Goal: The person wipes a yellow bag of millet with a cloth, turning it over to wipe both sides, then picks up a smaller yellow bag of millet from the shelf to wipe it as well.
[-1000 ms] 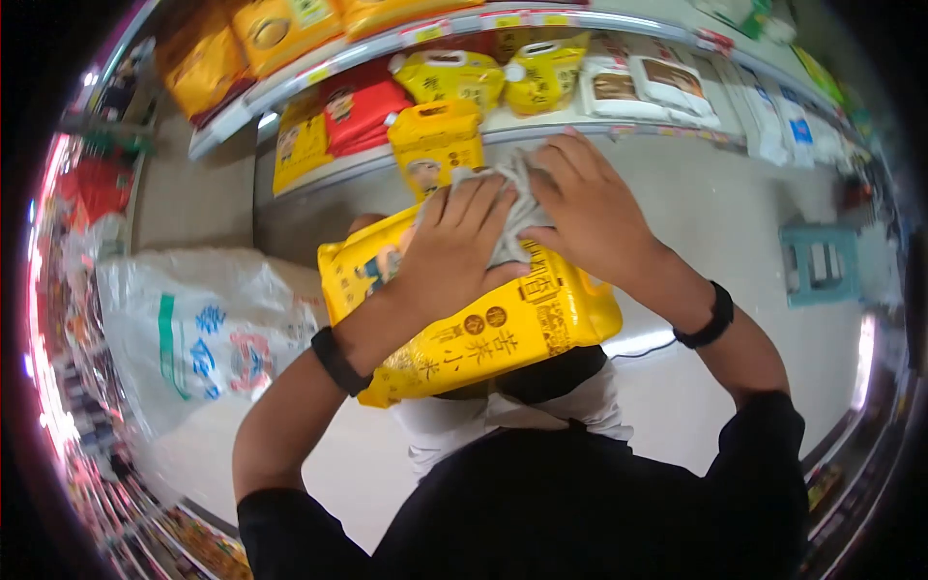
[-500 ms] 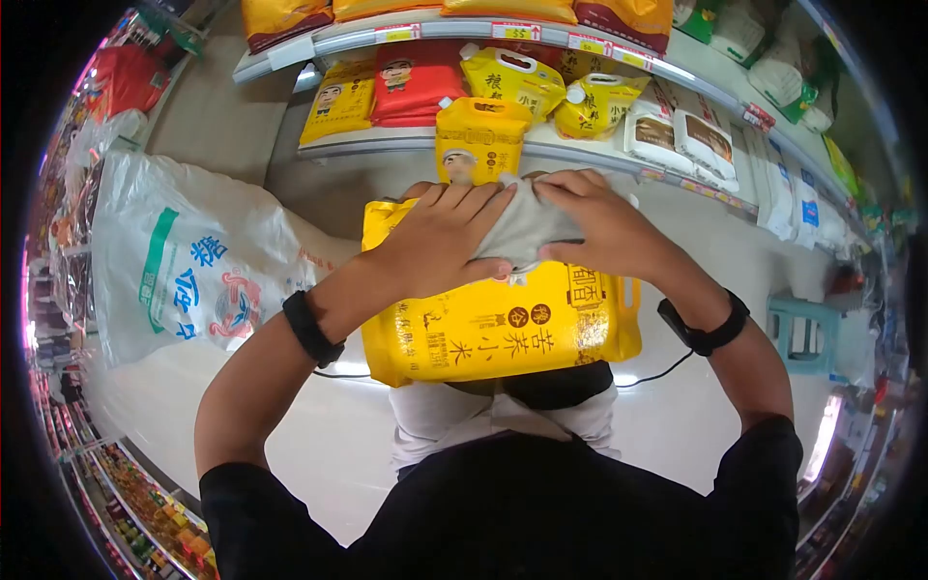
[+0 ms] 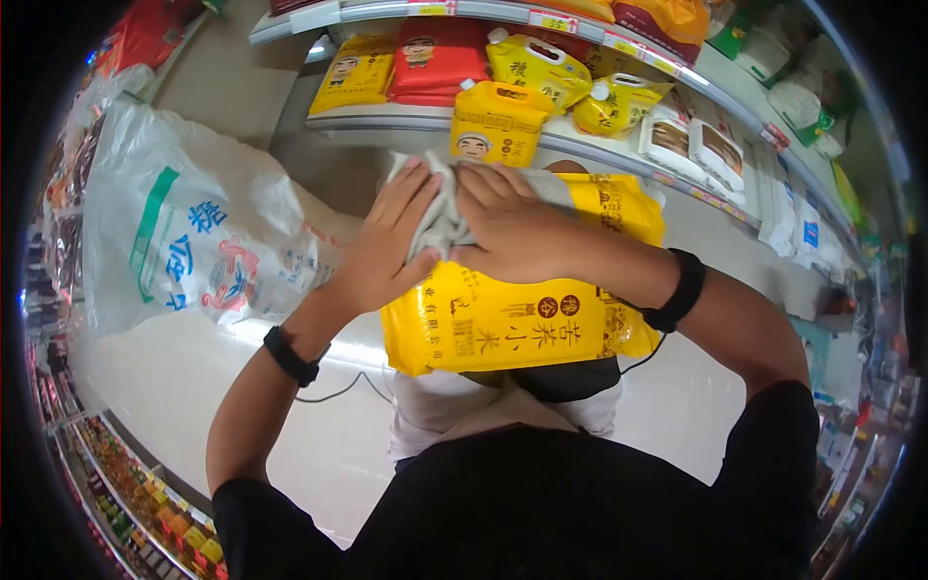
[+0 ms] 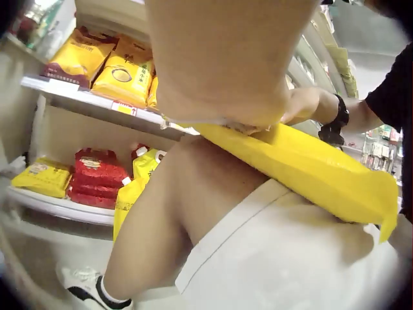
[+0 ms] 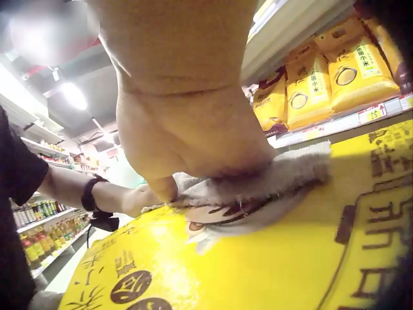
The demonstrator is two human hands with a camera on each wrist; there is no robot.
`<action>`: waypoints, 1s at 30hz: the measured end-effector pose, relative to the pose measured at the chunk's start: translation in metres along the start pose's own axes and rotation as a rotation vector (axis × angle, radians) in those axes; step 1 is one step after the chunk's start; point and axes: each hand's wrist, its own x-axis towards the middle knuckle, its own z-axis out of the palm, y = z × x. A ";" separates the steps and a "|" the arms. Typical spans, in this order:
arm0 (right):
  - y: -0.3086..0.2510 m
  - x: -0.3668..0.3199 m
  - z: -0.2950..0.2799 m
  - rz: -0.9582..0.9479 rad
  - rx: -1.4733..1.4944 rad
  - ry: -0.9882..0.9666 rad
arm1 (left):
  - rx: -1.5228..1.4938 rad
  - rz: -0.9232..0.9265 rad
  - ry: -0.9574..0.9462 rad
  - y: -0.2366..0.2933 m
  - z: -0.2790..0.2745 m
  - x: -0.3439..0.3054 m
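A yellow bag of millet (image 3: 503, 324) lies across the person's thighs, its printed side up. On its upper part is a grey cloth (image 3: 445, 217), bunched up between the two hands. The left hand (image 3: 391, 237) presses on the cloth's left side with fingers extended and thumb spread toward the person. Beside it, the right hand (image 3: 512, 227) lies over the cloth with its fingers straight. In the right wrist view, the cloth (image 5: 303, 171) sits under the right hand, against a printed face on the bag. The left wrist view shows the bag's yellow edge (image 4: 310, 171) over the white shorts (image 4: 277, 252).
A large white sugar sack (image 3: 213, 222) stands at the left. Ahead, a low shelf (image 3: 387, 118) bears red and yellow packages, and a smaller yellow spouted bag (image 3: 498, 121) stands in front of it. More orange bags (image 5: 358, 68) line the upper shelf. A dark cable (image 3: 338, 391) runs behind the legs.
Both hands have slid the cloth leftward across the bag, from its middle to its left part. The bag has turned to lie straighter on the thighs, and the head view has shifted.
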 end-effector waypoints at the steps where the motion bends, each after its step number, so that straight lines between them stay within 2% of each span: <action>1: -0.002 0.004 0.001 -0.022 -0.005 0.035 | -0.011 0.011 0.001 -0.005 0.001 -0.003; 3: -0.007 0.010 0.004 -0.054 0.001 0.087 | -0.121 -0.017 0.062 -0.009 0.006 -0.012; 6: -0.010 0.010 0.004 -0.060 0.034 0.066 | -0.189 -0.090 0.101 -0.003 0.015 -0.023; 10: -0.020 -0.004 0.010 -0.061 -0.002 0.128 | -0.127 -0.046 0.100 0.001 0.026 -0.045; 12: -0.029 -0.017 0.013 -0.122 -0.048 0.146 | 0.052 -0.053 -0.018 0.013 0.032 -0.065; 14: -0.039 -0.035 0.017 -0.135 -0.044 0.156 | 0.102 -0.008 -0.081 0.028 0.029 -0.076; 18: -0.053 -0.079 0.014 -0.178 -0.089 0.060 | 0.231 0.142 -0.282 0.057 0.023 -0.088; 20: -0.055 -0.099 0.016 -0.184 0.011 -0.009 | 0.297 0.178 -0.319 0.068 0.025 -0.090; 22: -0.055 -0.114 0.017 -0.098 0.028 0.000 | 0.386 0.237 -0.470 0.074 0.021 -0.081; 24: -0.047 -0.124 0.021 -0.096 0.046 0.120 | 0.303 0.206 -0.481 0.084 0.019 -0.067; 26: -0.043 -0.133 0.015 0.002 0.061 0.104 | 0.350 0.186 -0.490 0.093 0.020 -0.051; 28: -0.035 -0.134 0.016 0.095 0.062 0.209 | 0.331 0.185 -0.520 0.097 0.018 -0.029; 29: -0.029 -0.135 0.014 0.153 0.083 0.190 | 0.321 0.149 -0.541 0.098 0.016 -0.017; 30: -0.023 -0.136 0.012 0.135 0.103 0.196 | 0.332 0.128 -0.555 0.096 0.013 -0.004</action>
